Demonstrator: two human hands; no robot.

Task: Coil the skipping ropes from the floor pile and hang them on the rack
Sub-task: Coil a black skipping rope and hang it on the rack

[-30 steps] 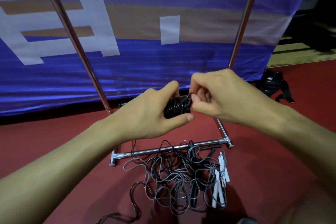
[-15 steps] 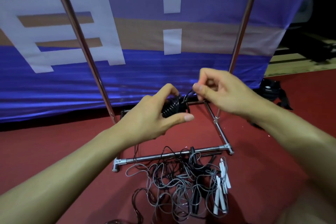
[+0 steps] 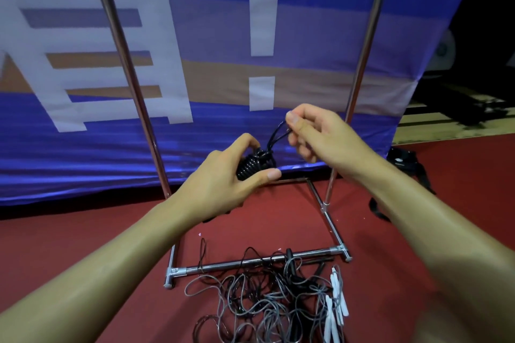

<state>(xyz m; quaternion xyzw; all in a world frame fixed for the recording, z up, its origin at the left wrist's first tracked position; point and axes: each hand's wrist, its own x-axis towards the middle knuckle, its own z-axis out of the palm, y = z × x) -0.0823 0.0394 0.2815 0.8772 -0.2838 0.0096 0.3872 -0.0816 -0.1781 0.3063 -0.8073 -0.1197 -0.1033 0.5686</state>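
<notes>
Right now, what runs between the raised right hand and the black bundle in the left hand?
In the head view, a short loop of black cord stretches from the right hand down to the coiled rope gripped by the left hand.

The rack (image 3: 259, 260) is polished metal tubing with a bright sheen. The coil (image 3: 252, 166) looks like glossy black plastic cord, ribbed where wound. The pile (image 3: 267, 306) has matt grey and black cords with smooth white plastic handles (image 3: 335, 303). The banner (image 3: 223, 50) is sheeny cloth; the floor (image 3: 83, 234) is matt red.
</notes>
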